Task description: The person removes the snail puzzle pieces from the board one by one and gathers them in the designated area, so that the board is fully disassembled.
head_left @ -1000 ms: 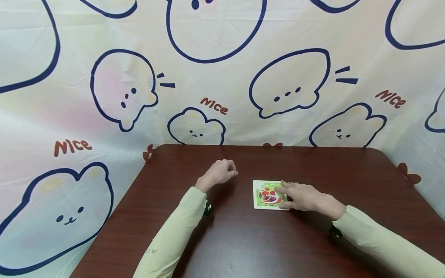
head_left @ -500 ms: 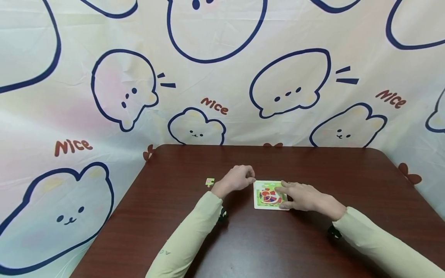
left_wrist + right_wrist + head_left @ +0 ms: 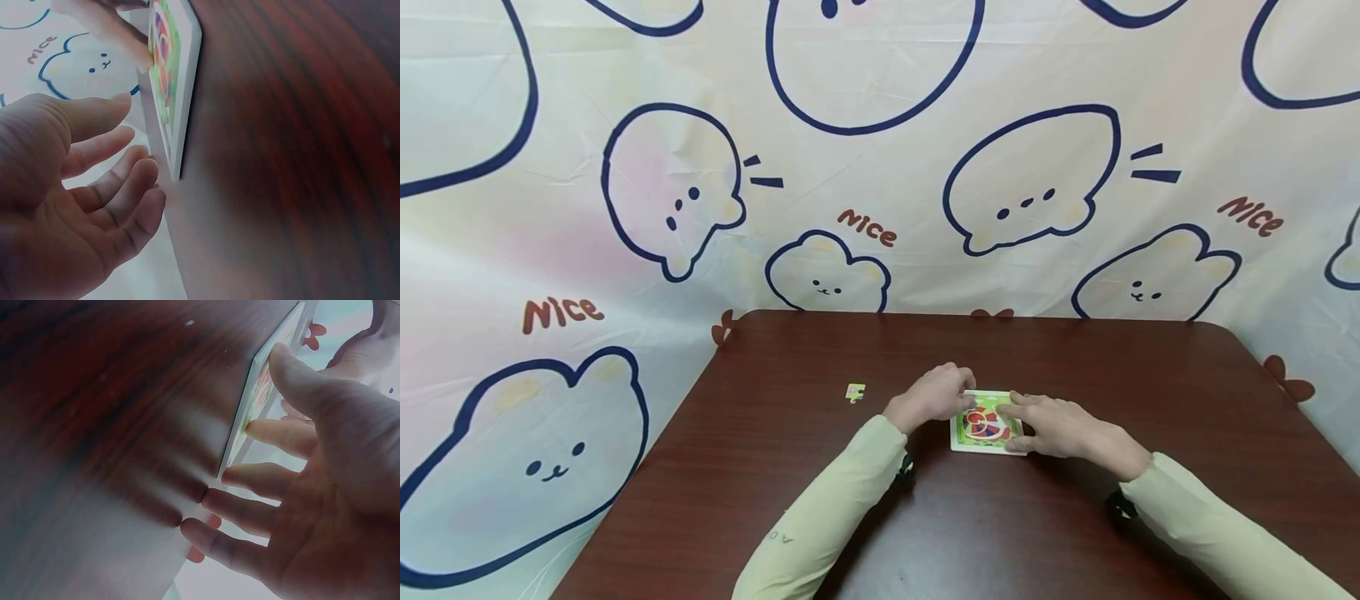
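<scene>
A small square jigsaw puzzle (image 3: pixel 987 427) with a white border and a green, red and purple picture lies flat on the brown table. My left hand (image 3: pixel 934 393) is at its far left corner, fingers bent over the edge. In the left wrist view, the thumb and fingers (image 3: pixel 100 119) stand apart with nothing between them. From the right, my right hand (image 3: pixel 1060 427) rests on the puzzle, fingers spread. The right wrist view has its thumb (image 3: pixel 290 372) and index finger on the board and the other fingers reaching past its edge to the table.
One loose jigsaw piece (image 3: pixel 855 392), green with a pink spot, lies on the table (image 3: pixel 760 467) to the left of my left hand. A cloth with cartoon bears (image 3: pixel 827 275) hangs behind the table and along its sides.
My left hand has moved right, from the left part of the table to the puzzle's corner, and the loose jigsaw piece has come into view behind it. The right hand has stayed on the puzzle.
</scene>
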Demonstrator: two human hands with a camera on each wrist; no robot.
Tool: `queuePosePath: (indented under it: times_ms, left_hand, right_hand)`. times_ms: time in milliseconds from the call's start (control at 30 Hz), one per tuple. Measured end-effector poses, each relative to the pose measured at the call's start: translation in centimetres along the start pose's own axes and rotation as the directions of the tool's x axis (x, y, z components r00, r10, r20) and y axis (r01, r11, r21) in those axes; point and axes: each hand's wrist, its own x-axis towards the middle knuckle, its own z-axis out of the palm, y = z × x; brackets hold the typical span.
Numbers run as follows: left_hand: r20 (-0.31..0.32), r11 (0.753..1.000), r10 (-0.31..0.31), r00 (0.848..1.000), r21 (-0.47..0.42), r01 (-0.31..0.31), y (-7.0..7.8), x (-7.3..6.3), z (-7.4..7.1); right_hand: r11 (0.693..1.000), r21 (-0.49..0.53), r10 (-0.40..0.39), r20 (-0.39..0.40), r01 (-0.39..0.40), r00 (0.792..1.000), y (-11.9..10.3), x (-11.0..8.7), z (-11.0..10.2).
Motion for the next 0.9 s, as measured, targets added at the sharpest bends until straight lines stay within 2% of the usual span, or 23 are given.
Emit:
queuePosePath:
  times_ms: [200,367,600,900]
  left_hand:
    - [0.032,0.997,0.002,0.999,0.076,-0.004,0.6,0.5,0.7]
    - [0.029,0.992,0.005,1.000,0.128,-0.009,1.0,0.7,1.1]
    - [0.024,0.984,0.002,1.000,0.179,-0.006,1.7,0.8,0.9]
    - [0.045,0.977,-0.002,0.999,0.211,-0.007,1.8,0.7,0.7]
  right_hand:
    - [1.000,0.007,-0.004,-0.006,0.004,1.000,-0.2,-0.2,0.1]
    - [1.000,0.011,-0.001,-0.007,0.001,1.000,-0.3,-0.3,0.0]
    - [1.000,0.011,-0.009,-0.017,0.009,1.000,-0.3,-0.4,-0.2]
    - [1.000,0.017,-0.015,-0.025,0.015,1.000,-0.3,-0.2,-0.1]
